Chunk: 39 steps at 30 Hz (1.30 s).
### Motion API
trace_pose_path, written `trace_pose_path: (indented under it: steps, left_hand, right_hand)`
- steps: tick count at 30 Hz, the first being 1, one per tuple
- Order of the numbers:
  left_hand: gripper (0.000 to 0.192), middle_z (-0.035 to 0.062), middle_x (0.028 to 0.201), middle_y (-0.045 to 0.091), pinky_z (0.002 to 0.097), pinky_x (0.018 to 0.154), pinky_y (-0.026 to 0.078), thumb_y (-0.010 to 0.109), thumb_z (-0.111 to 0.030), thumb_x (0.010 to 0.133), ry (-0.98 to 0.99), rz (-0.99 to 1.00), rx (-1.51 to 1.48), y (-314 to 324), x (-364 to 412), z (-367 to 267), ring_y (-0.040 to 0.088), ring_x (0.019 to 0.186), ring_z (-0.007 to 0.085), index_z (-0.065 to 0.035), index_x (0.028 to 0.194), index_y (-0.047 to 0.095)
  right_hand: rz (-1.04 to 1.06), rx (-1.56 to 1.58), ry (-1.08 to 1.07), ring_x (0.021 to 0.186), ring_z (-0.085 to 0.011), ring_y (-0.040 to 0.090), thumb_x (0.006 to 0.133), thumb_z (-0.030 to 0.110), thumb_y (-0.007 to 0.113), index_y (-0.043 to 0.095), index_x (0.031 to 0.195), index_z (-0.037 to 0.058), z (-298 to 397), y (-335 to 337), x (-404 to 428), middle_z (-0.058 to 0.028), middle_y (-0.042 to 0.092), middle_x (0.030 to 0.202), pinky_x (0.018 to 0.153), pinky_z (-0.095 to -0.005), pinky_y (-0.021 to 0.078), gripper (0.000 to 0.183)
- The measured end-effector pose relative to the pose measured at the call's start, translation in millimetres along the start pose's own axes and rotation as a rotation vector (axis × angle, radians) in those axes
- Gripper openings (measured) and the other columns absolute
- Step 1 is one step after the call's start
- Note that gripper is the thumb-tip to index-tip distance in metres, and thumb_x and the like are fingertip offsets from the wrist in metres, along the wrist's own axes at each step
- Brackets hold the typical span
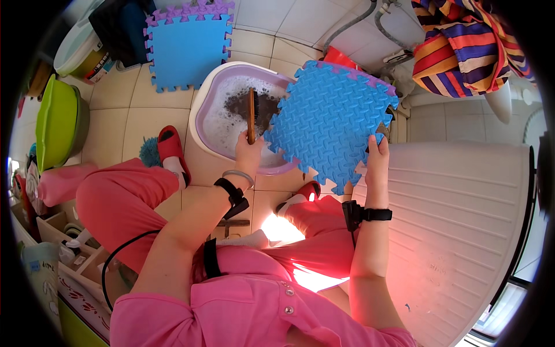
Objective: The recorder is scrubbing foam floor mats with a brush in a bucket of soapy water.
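My left hand (250,152) grips the end of a wooden-handled scrub brush (251,110), its dark bristles facing right over the basin. Below the brush is dark, sudsy water (236,97) in a white and lilac plastic basin (198,126). My right hand (377,158) holds a blue interlocking foam floor mat (331,123) by its right edge. The mat's diamond-textured face is up, and it leans tilted across the right side of the basin, hiding part of it. A purple layer (368,79) shows along the mat's far edge.
More blue foam mats (190,52) with purple ones behind stand against the tiled wall. Green basins (60,123) and a bucket (80,52) are at left, near open drawers (82,256). A white ribbed appliance panel (442,217) flanks my right arm; striped cloth (468,52) hangs far right.
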<state>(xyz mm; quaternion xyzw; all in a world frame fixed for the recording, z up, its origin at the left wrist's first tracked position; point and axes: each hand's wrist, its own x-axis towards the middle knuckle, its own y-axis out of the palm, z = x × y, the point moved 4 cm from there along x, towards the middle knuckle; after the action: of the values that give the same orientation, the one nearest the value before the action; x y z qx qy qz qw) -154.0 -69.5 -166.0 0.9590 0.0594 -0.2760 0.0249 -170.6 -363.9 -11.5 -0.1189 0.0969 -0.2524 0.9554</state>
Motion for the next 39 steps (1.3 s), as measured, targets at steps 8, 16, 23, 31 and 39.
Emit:
trace_pose_path:
  steps: [8, 16, 23, 31, 39]
  left_hand:
    - [0.044, 0.0025, 0.091, 0.051, 0.0259, 0.071, 0.042, 0.065, -0.017, 0.083, 0.075, -0.006, -0.286, -5, 41, -37, 0.048, 0.08, 0.0111, -0.0018, 0.118, 0.042]
    - [0.049, -0.001, 0.098, 0.052, 0.0284, 0.083, 0.036, 0.072, -0.023, 0.081, 0.211, 0.145, -0.496, -10, 82, -124, 0.047, 0.092, 0.0109, -0.0082, 0.117, 0.043]
    - [0.043, -0.0053, 0.108, 0.055, 0.0426, 0.091, 0.033, 0.074, -0.02, 0.078, 0.061, 0.247, -0.621, -13, 92, -137, 0.049, 0.104, 0.0143, -0.0205, 0.114, 0.049]
    - [0.032, -0.001, 0.091, 0.051, 0.0349, 0.076, 0.042, 0.07, -0.012, 0.078, 0.183, 0.084, -0.522, -15, 98, -145, 0.048, 0.086, 0.0144, -0.0112, 0.103, 0.05]
    - [0.034, -0.0008, 0.096, 0.054, 0.032, 0.073, 0.043, 0.069, -0.01, 0.079, 0.151, 0.258, -0.574, -16, 90, -157, 0.051, 0.088, 0.0136, -0.0116, 0.106, 0.05]
  right_hand:
    - [0.146, -0.032, 0.009, 0.092, -0.0093, 0.048, 0.096, 0.019, 0.049, 0.051, 0.119, 0.0048, 5, -18, 0, 0.0009, 0.057, 0.102, 0.084, -0.0259, 0.0393, 0.027]
    - [0.283, -0.036, -0.071, 0.095, -0.0082, 0.048, 0.097, 0.019, 0.047, 0.051, 0.121, 0.006, 22, -8, -10, 0.0025, 0.056, 0.105, 0.086, -0.0255, 0.0383, 0.027]
    - [0.36, -0.054, 0.025, 0.099, -0.0078, 0.047, 0.096, 0.018, 0.048, 0.05, 0.122, 0.0061, 15, -8, -10, 0.0022, 0.056, 0.108, 0.088, -0.0247, 0.0376, 0.029]
    - [0.267, -0.022, 0.007, 0.098, -0.0092, 0.049, 0.096, 0.017, 0.049, 0.051, 0.122, 0.005, 24, 8, -10, 0.0008, 0.056, 0.109, 0.089, -0.0254, 0.0382, 0.029]
    - [0.315, -0.022, 0.116, 0.089, -0.0068, 0.048, 0.094, 0.014, 0.05, 0.053, 0.117, 0.0059, 13, 3, -7, 0.004, 0.056, 0.096, 0.081, -0.0227, 0.0383, 0.025]
